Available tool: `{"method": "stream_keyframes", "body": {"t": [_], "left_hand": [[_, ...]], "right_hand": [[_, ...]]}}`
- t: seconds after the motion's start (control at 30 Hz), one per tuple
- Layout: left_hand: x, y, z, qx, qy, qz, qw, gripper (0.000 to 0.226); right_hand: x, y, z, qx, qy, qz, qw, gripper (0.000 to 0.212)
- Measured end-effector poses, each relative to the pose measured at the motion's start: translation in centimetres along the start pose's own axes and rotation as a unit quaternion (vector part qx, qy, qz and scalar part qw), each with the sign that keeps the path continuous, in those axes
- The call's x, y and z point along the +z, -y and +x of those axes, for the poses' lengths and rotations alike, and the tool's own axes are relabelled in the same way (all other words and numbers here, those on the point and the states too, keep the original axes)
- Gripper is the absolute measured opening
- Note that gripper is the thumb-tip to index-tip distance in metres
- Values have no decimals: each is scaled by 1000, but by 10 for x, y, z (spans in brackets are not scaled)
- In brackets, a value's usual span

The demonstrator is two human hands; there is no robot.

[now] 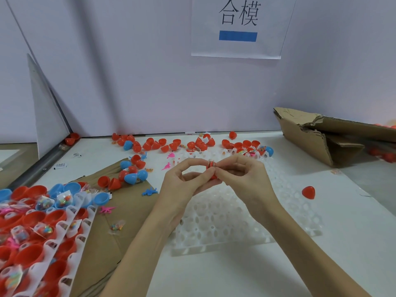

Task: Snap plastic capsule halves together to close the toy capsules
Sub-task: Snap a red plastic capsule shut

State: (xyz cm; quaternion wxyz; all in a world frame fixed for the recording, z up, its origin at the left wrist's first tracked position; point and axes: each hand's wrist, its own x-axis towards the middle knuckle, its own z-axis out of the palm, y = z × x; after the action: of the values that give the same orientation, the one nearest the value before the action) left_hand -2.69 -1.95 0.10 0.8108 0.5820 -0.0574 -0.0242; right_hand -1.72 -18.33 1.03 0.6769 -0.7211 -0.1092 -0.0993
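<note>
— Red plastic is showing between our fingers: we are holding a red capsule point(212, 171) up over the white bench point(278, 264), just above the empty white tray point(225, 221) with its rows of round holes.

— How are our hands sitting on it?

— Our left hand point(182, 185) is curling round it from the left, thumb and forefinger pinching the near half. Our right hand point(242, 176) is pinching the far side with its fingertips, and something striped is peeking out at the top of the capsule. We cannot tell whether the two halves are fully seated yet; the fingers are covering the seam.

— And around us?

— We are looking at a second tray point(70, 228) at the lower left, filled with open red halves point(32, 256) and small clear packets of coloured bits point(64, 199); a few blue halves point(101, 198) are lying at its top edge. It is resting partly on a sheet of brown cardboard point(120, 221). Loose red and blue shells point(154, 144) are lying scattered along the back by the grey wall, with tiny pink and blue toy figures among them. One closed red capsule point(308, 192) is sitting alone to our right, well apart from the rest. A torn cardboard box point(321, 133) is lying flat at the far right, and a paper sign point(237, 26) with a blue bar is hanging on the wall.
</note>
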Motion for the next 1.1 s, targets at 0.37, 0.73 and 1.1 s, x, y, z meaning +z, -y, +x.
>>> {"method": "stream_keyframes", "body": {"t": [0.37, 0.73, 1.1], "left_hand": [[1, -2, 3, -20, -8, -133, 991, 25], [-1, -1, 6, -90, -42, -121, 988, 29], [-2, -1, 0, -69, -44, -60, 995, 42]], "right_hand": [[-6, 6, -1, 59, 114, 45, 991, 16], [1, 3, 2, -17, -6, 61, 998, 27], [2, -4, 0, -83, 40, 3, 996, 33]]}}
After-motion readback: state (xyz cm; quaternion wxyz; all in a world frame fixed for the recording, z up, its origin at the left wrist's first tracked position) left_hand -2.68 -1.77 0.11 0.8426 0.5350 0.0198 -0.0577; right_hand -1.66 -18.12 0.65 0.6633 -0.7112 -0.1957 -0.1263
